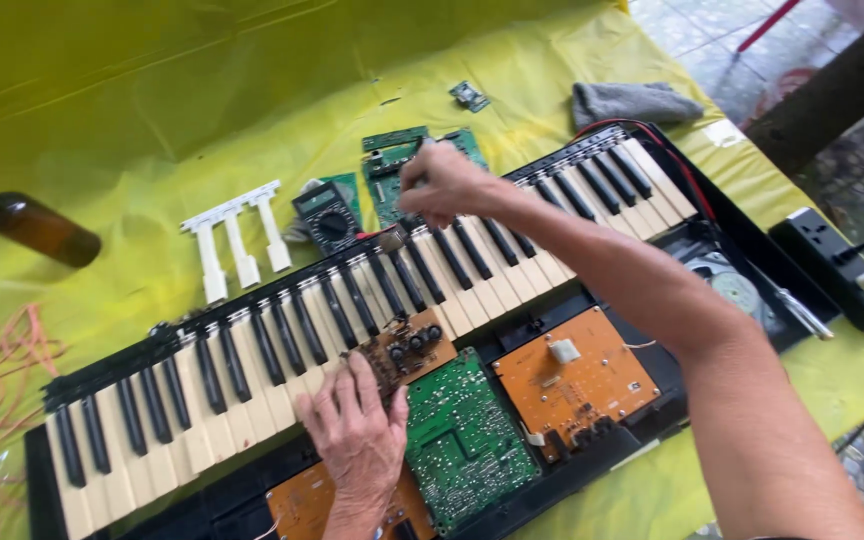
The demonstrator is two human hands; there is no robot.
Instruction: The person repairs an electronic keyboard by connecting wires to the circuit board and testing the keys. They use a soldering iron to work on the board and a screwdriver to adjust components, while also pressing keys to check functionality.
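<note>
The opened keyboard (282, 340) is lying diagonally from lower left to upper right, with the right hand (447, 185) pinching closed at its far edge, center frame, while the left hand (357, 435) is pressing flat, fingers open, by the small brown circuit board (407, 350).

The right hand (444, 185) covers whatever its fingertips pinch at the rear edge of the keyboard (252, 350), so the thing cannot be told. The left hand (357, 435) hides part of the small brown circuit board (407, 350), and its forearm leaves the bottom edge, as does the orange board (297, 505). The brown bottle (27, 228) is cut off at the left edge, and the green boards (392, 165) behind the keys are too blurred for detail
</note>
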